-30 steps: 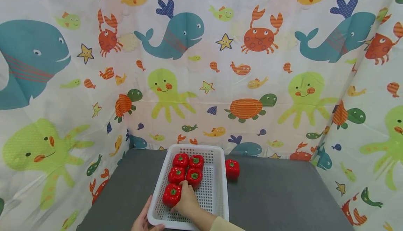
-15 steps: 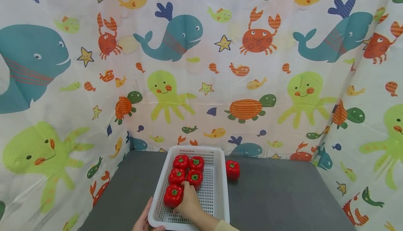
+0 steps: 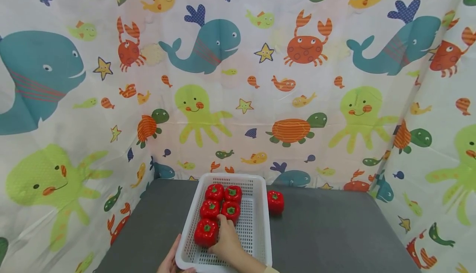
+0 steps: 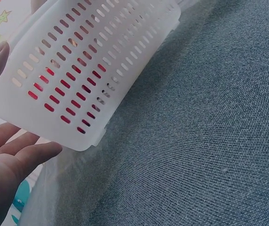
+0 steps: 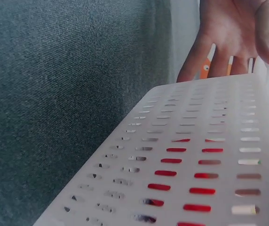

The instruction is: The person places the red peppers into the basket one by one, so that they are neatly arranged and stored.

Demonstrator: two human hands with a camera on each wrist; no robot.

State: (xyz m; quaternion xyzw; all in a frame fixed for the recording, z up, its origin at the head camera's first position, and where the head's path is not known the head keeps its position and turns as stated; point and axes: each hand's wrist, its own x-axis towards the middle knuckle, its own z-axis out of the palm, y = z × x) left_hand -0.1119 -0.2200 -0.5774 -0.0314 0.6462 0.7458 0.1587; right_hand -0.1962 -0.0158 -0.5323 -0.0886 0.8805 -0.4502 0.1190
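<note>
In the head view, a white slotted plastic basket (image 3: 266, 231) holds several glossy red bell peppers (image 3: 210, 209) with green stems, grouped along its left side. My right hand (image 3: 228, 242) reaches inside and grips the nearest red bell pepper (image 3: 203, 236) from its right, fingertips behind it and thumb in front. My left hand (image 3: 171, 260) rests at the basket's front left corner. In the left wrist view, the left hand's (image 4: 14, 157) fingers lie spread and nearly straight at the corner. The right wrist view shows the basket's front wall (image 5: 200, 123) but not my right hand.
Another red bell pepper (image 3: 275, 202) sits on the dark grey table (image 3: 327, 231), just outside the basket's right wall. A white curtain (image 3: 245, 157) printed with sea animals stands along the back and both sides of the table.
The gripped bell pepper and my right hand have shifted slightly to the right. My left hand stays at the basket's corner; the other peppers keep their places in the basket.
</note>
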